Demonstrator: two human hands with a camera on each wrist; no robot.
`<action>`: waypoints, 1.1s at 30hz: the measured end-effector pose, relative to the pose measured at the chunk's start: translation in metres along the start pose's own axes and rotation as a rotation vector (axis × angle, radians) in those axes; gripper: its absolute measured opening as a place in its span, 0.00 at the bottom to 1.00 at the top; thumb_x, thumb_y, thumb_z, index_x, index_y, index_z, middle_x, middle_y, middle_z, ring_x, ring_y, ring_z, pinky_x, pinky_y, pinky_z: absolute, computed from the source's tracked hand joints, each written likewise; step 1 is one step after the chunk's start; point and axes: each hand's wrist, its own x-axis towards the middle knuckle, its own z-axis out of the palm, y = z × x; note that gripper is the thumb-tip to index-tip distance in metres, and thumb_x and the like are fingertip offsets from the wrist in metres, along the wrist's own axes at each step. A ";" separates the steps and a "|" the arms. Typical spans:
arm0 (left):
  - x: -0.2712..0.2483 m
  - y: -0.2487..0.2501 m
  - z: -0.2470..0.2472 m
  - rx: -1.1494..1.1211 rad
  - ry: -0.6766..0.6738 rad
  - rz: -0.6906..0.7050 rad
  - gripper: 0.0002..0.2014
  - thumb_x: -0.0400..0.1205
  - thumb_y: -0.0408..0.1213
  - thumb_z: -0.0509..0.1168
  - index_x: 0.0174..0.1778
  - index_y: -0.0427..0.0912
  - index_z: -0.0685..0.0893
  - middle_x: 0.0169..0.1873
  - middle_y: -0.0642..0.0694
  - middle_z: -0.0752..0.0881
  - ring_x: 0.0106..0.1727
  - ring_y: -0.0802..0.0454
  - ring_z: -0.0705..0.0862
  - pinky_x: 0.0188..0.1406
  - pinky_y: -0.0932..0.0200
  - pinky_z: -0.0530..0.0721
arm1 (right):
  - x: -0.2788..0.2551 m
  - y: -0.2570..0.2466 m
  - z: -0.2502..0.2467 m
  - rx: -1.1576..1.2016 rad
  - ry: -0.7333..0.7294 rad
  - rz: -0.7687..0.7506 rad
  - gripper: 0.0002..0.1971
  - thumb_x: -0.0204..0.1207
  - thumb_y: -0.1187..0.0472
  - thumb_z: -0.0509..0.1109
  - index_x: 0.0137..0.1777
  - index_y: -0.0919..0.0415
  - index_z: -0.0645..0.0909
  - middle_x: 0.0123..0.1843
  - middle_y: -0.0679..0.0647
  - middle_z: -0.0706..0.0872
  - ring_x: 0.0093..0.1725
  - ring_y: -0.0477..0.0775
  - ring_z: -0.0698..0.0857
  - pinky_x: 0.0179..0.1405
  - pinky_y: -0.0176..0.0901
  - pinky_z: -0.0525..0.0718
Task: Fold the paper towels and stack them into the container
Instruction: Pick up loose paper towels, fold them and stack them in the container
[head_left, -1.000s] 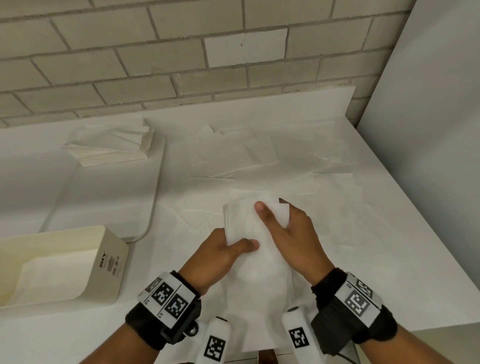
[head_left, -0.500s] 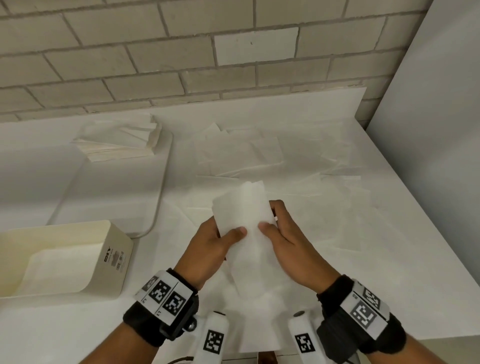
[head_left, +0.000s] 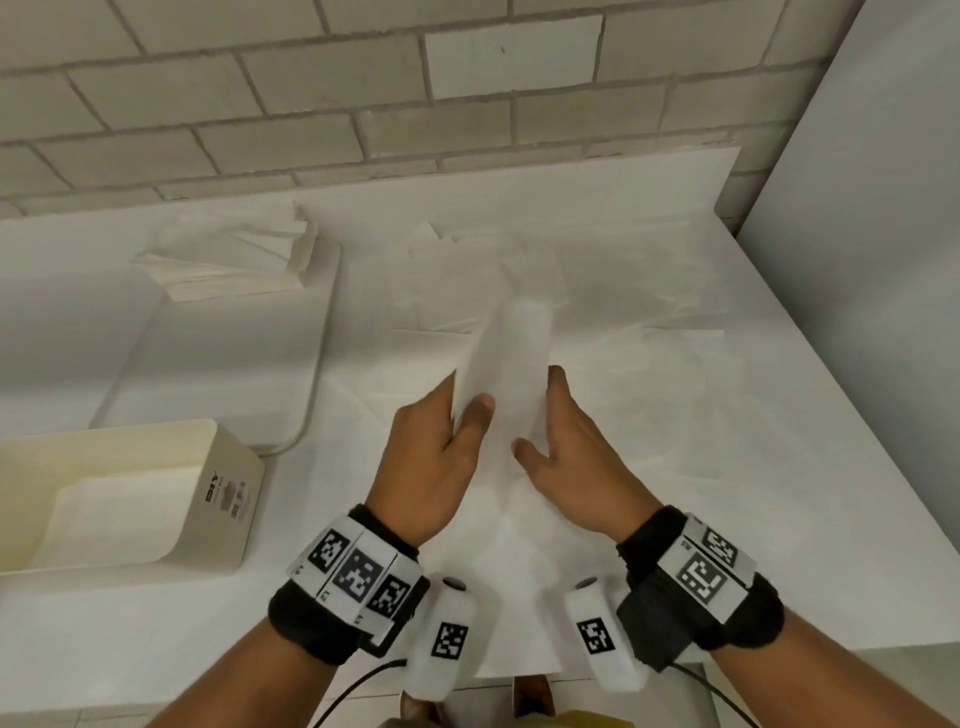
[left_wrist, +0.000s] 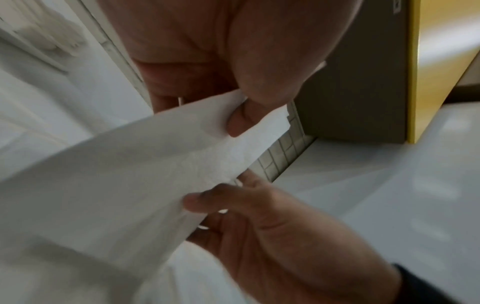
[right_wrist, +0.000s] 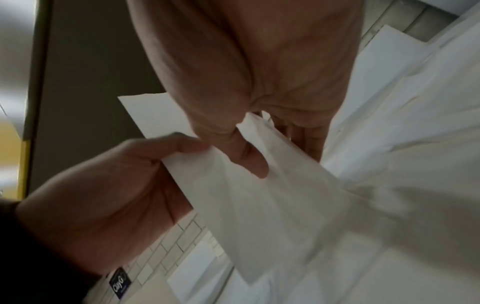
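Observation:
A white paper towel (head_left: 514, 374) is held up over the counter, folded into a narrow strip. My left hand (head_left: 447, 431) pinches its left edge between thumb and fingers, and my right hand (head_left: 558, 441) pinches the right edge. The left wrist view shows the towel (left_wrist: 145, 164) under my left thumb, with my right hand (left_wrist: 259, 222) gripping from below. In the right wrist view my right hand's thumb presses on the towel (right_wrist: 259, 205), and my left hand (right_wrist: 116, 189) holds its other edge. The cream container (head_left: 228, 493) stands at the left with folded towel inside.
Several loose towels (head_left: 649, 312) lie spread over the white counter. A stack of towels (head_left: 234, 254) sits on a white tray (head_left: 306, 379) at the back left. A brick wall runs behind; a grey panel (head_left: 857, 260) stands at the right.
Both hands have lifted the towel higher and further from me, and it has narrowed into a strip. The fingertips have moved from the towel's face to its two side edges.

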 end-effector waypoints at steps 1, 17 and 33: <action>0.001 0.001 -0.002 -0.032 0.030 0.001 0.11 0.90 0.35 0.60 0.64 0.47 0.85 0.49 0.65 0.89 0.51 0.69 0.88 0.47 0.74 0.83 | 0.001 0.000 -0.001 0.025 0.010 -0.004 0.26 0.83 0.68 0.64 0.70 0.40 0.59 0.66 0.43 0.79 0.63 0.35 0.81 0.59 0.23 0.78; 0.004 0.021 -0.118 -0.535 0.318 -0.192 0.13 0.83 0.24 0.67 0.54 0.46 0.89 0.48 0.49 0.94 0.51 0.51 0.93 0.43 0.57 0.90 | 0.030 -0.084 0.033 -0.164 -0.218 -0.102 0.16 0.85 0.66 0.60 0.69 0.51 0.64 0.35 0.47 0.78 0.24 0.40 0.74 0.25 0.29 0.73; -0.095 -0.098 -0.369 0.906 0.146 -0.141 0.30 0.74 0.36 0.78 0.71 0.52 0.74 0.32 0.59 0.83 0.29 0.52 0.84 0.22 0.61 0.77 | 0.102 -0.165 0.248 -0.941 -0.688 -0.222 0.34 0.79 0.73 0.59 0.82 0.54 0.53 0.54 0.55 0.77 0.47 0.57 0.79 0.40 0.47 0.79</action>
